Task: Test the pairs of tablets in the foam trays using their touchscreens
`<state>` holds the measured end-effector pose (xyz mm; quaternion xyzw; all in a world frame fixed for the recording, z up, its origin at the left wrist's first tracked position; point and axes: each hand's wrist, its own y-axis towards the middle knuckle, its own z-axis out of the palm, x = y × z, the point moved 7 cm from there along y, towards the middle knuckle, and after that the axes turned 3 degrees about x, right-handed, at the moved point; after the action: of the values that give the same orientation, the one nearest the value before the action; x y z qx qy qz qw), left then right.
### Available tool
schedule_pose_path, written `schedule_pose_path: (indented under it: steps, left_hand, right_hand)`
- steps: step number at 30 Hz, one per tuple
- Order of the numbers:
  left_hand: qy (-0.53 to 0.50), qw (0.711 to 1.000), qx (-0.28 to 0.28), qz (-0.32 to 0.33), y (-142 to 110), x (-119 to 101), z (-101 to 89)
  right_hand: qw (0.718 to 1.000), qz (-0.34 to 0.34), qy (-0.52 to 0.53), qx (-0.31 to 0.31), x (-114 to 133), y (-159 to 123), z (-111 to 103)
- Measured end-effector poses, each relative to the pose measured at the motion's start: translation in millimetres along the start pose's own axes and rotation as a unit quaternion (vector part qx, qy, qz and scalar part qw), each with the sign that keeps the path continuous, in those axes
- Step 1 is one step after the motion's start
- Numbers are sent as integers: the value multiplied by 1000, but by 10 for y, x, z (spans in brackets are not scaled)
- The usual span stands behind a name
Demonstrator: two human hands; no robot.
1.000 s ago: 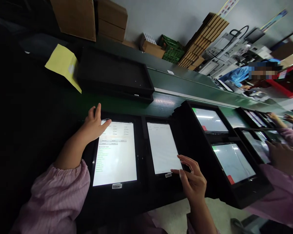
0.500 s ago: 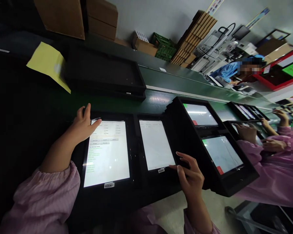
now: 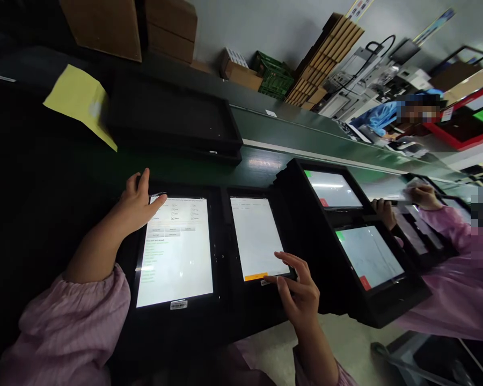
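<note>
Two lit tablets lie side by side in a black tray in front of me. My left hand rests at the top left corner of the left tablet, fingers spread, thumb on the screen's edge. My right hand hovers at the bottom right corner of the right tablet, fingers apart, fingertips at the screen's lower edge beside an orange bar. Neither hand holds anything.
A second black tray with two lit tablets stands to the right. A co-worker in a pink sleeve handles further tablets there. An empty black tray and yellow paper lie on the green conveyor behind. Cardboard boxes line the wall.
My right hand has slid left along the right tablet's lower edge, and an orange bar has appeared on that screen. My left hand stays put. The co-worker's hands have shifted.
</note>
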<state>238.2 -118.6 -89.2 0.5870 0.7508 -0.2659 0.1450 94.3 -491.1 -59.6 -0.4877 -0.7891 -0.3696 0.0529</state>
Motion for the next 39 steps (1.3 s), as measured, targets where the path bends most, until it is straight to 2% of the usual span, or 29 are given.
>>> schedule_pose_path:
  steps: [7, 13, 23, 25, 28, 31, 39]
  left_hand:
    - [3, 1000, -7, 4, 18, 7, 8]
    - [2, 1000, -5, 8, 8, 19, 11]
    - [0, 1000, -12, 11, 12, 15, 9]
    - [3, 1000, -15, 11, 9, 10, 2]
    - [2, 1000, -18, 13, 13, 17, 3]
    - [-4, 999, -23, 22, 20, 24, 10]
    - [-9, 1000, -15, 17, 8, 26, 22]
  right_hand:
    - [1000, -5, 1, -15, 35, 19, -8]
    - [1000, -20, 0, 12, 62, 35, 27]
    - [1000, -15, 4, 16, 10, 5, 24]
    - [1000, 0, -13, 25, -25, 7, 74]
    - [994, 56, -86, 36, -136, -9, 142]
    - [986, 102, -125, 33, -225, -52, 139]
    - [989, 107, -102, 1, -211, -103, 96]
